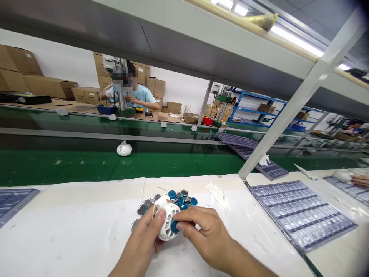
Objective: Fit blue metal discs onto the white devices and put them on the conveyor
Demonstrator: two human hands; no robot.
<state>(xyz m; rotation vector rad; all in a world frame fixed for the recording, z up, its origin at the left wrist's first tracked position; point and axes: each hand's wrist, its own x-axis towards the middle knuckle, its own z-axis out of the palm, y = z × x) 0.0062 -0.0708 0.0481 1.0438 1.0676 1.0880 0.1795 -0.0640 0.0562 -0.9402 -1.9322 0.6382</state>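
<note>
My left hand (145,232) is closed around a small white fan housing (165,229) with a slotted grille, held just above the white tabletop. Between the thumb and forefinger of my right hand (207,232) is a round blue disc (174,226), which lies against the middle of the grille. Whether the disc is seated there or only touching, I cannot tell. Behind the housing is a loose pile of blue and silver discs (180,201), partly hidden by my hands. Another silver disc (134,224) rests left of the housing.
A crumpled white tissue (218,195) lies right of the pile. Clear compartment trays (302,215) stand at the right, beside a slanted post (288,123). Beyond the table runs a green conveyor (173,165) carrying another white housing (124,149). A co-worker (144,96) sits across it.
</note>
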